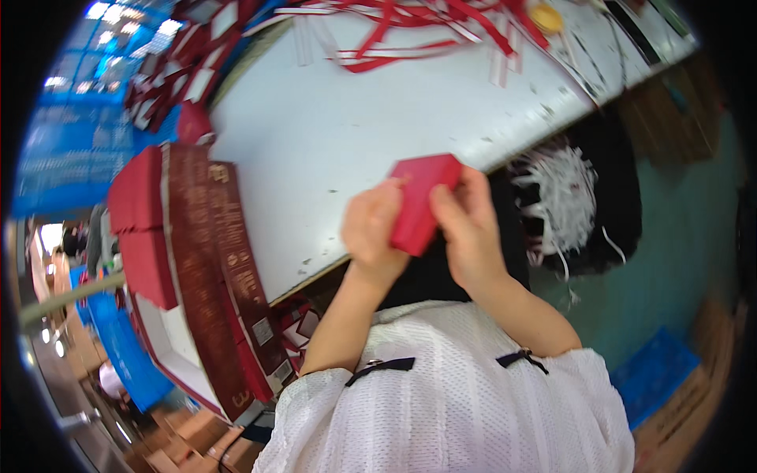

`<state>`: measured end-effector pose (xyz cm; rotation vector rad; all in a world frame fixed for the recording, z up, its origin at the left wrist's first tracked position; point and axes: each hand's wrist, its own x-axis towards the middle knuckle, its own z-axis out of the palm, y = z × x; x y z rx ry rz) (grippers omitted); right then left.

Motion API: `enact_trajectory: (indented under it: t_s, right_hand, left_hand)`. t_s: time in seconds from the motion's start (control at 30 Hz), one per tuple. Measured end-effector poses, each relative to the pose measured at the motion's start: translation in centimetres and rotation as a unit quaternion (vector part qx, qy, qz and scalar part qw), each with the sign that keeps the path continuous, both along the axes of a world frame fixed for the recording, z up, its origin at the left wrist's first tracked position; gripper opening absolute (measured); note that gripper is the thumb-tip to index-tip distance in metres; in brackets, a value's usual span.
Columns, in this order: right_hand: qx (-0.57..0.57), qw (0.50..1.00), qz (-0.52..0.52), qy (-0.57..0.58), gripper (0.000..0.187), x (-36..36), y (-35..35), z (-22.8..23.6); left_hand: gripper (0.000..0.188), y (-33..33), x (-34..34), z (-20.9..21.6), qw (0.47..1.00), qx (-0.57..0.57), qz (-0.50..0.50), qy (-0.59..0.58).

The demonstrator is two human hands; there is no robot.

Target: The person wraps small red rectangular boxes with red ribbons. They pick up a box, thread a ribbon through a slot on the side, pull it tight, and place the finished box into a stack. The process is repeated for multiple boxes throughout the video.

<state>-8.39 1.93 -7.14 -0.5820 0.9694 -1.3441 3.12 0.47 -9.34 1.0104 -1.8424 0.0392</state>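
Observation:
A small red box (422, 197) is held up between my two hands, over the near edge of the white table. My left hand (372, 225) wraps round its left side. On its right side my right hand (467, 225) grips it, thumb against the face and fingers behind. The box is tilted and slightly blurred, and it looks closed. My fingers hide part of its edges.
Red ribbon strips (394, 39) lie across the white table's (315, 142) far side, near a yellow roll (546, 18). At left, a dark red carton (197, 268) holds larger red boxes (142, 236). White paper strips (564, 193) fill a black bag at right.

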Motion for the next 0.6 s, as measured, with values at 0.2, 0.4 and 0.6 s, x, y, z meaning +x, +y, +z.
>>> enact_trajectory:
  t_s: [0.2,0.4,0.6]
  right_hand:
    - [-0.041,0.997,0.033,-0.059,0.032,-1.0,-2.0,1.4]
    - [-0.198,0.910,0.362,0.043,0.029,-0.4,-1.3,4.6]
    - [-0.303,0.889,0.312,0.143,0.038,0.6,-1.7,5.9]
  left_hand:
    - [0.065,2.1,0.5,3.4,0.965,0.239,-0.111,-0.009]
    - [0.049,3.9,5.4,7.2,0.952,0.289,-0.090,-0.049]
    - [0.009,8.7,9.6,15.9,0.835,0.494,-0.036,0.239]
